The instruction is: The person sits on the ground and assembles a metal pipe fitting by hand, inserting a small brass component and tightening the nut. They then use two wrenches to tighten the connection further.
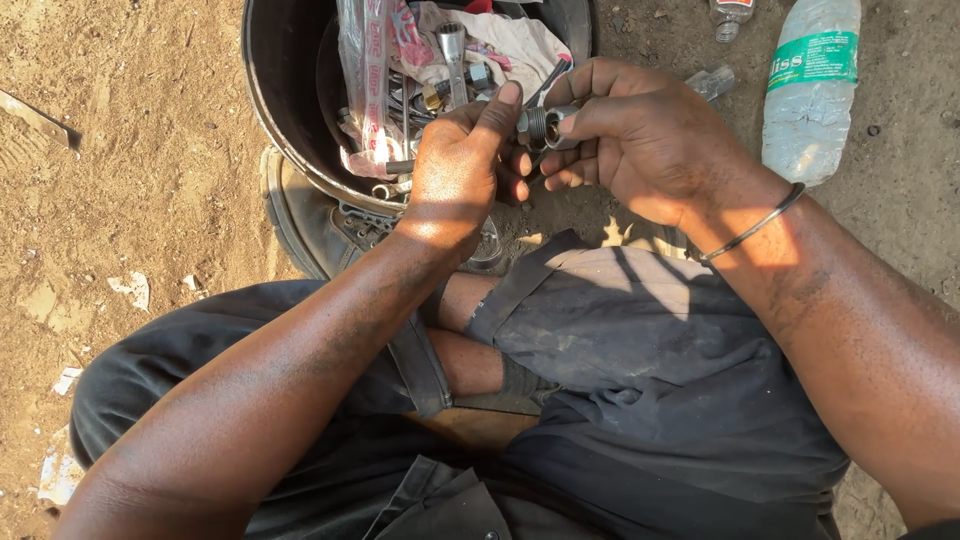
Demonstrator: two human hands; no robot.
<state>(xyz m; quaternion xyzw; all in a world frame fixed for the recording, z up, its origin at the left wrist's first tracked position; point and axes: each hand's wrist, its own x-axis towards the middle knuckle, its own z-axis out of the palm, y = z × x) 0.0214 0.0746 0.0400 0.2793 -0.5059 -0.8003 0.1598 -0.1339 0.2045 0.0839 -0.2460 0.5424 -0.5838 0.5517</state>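
Observation:
My left hand and my right hand meet above my lap, both closed on a small grey metal threaded fitting held between thumbs and fingertips. The left thumb presses on the fitting's left end; the right fingers pinch its right end. A thin metal bangle circles my right wrist. Directly behind the hands stands a black bucket holding metal fittings, a socket wrench, rags and a plastic wrapper.
A clear plastic water bottle with a green label lies on the dirt at the upper right, a second bottle's end beside it. A black shoe rests under the bucket. Sandy ground with paper scraps spreads to the left.

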